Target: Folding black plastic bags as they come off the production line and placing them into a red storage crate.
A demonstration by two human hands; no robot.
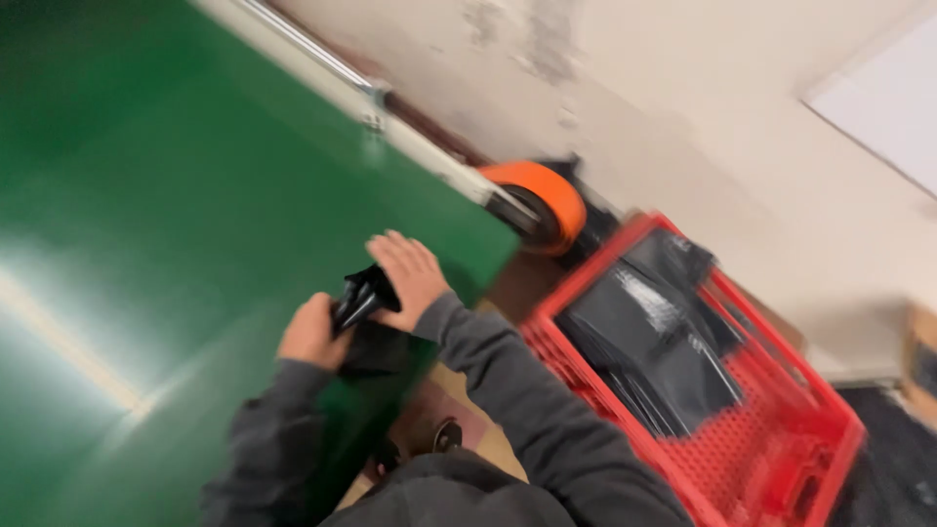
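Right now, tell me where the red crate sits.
In the head view, the red crate sits on the floor at lower right, beside the green table, just below the orange wheel, with black plastic sheets inside.

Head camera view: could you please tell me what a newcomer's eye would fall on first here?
The glossy green flat surface fills the left side. At its edge, the left hand and right hand hold a crumpled black plastic piece. To the right sits a red perforated plastic crate holding black plastic sheets, with an orange roll behind it.

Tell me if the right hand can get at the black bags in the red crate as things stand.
Probably yes: the right hand rests on the green table, and the red crate with black bags sits open-topped just beside that arm.
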